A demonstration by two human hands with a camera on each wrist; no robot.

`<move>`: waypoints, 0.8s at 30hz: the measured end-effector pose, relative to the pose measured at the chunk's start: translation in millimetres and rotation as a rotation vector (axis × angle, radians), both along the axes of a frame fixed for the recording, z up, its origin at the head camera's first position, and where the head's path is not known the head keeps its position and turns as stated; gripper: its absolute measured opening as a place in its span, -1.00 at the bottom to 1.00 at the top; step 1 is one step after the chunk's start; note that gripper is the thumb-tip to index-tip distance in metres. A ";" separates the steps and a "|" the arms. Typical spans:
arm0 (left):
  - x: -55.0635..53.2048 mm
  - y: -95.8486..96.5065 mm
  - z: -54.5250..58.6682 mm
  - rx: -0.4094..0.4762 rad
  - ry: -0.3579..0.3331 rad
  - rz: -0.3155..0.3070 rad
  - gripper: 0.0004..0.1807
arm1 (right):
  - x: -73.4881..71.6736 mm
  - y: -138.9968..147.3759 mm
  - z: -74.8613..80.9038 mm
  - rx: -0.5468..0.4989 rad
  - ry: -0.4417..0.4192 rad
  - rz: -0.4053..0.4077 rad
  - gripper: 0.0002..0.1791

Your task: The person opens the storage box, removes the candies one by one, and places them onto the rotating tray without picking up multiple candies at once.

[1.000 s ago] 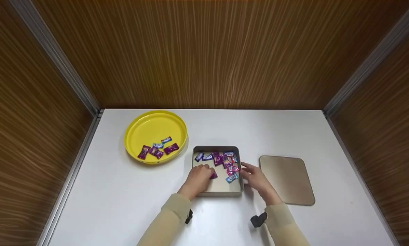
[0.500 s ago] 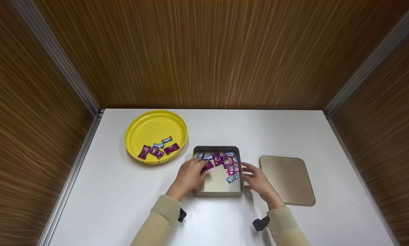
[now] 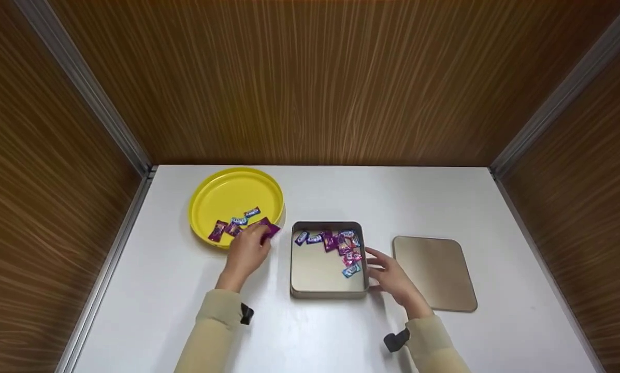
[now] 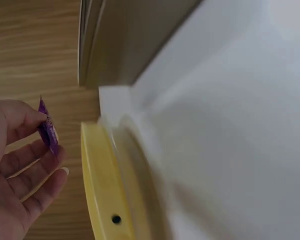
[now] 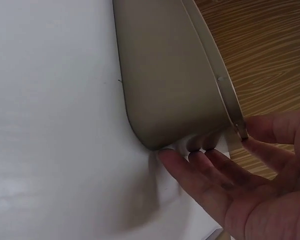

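My left hand (image 3: 247,251) pinches a purple wrapped candy (image 3: 272,230) at the front right rim of the yellow round plate (image 3: 227,194). In the left wrist view, thumb and fingers hold that candy (image 4: 48,131) beside the plate's outer wall (image 4: 107,187). Several wrapped candies (image 3: 218,231) lie on the plate, some partly hidden by the hand. My right hand (image 3: 395,280) rests against the right side of the square metal tin (image 3: 315,269), fingers extended. In the right wrist view, its fingertips touch the tin's wall (image 5: 165,65). Several candies (image 3: 329,241) lie inside the tin.
The tin's flat lid (image 3: 434,272) lies on the white table (image 3: 330,191) to the right of the tin, partly behind the right hand. Brown wood-pattern panels (image 3: 310,83) enclose the back and both sides of the table.
My left hand has lifted a purple candy out of the tin and carried it left to the plate's rim. The right hand stays at the tin's side.
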State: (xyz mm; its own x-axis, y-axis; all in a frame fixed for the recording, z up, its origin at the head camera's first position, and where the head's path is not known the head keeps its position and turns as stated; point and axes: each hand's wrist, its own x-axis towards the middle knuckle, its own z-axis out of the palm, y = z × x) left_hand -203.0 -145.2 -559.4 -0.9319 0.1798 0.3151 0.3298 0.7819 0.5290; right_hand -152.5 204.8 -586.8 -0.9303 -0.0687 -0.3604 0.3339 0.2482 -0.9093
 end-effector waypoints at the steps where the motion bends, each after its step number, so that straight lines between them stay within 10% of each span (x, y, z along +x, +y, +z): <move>1: -1.4 -5.0 -1.6 0.010 -0.009 0.021 -0.80 | 0.2 0.3 -0.1 0.002 -0.001 0.000 -0.36; 24: -41.3 -59.3 -10.4 0.105 -0.193 0.331 -0.78 | 3.6 -6.1 1.2 0.074 0.061 0.023 -0.37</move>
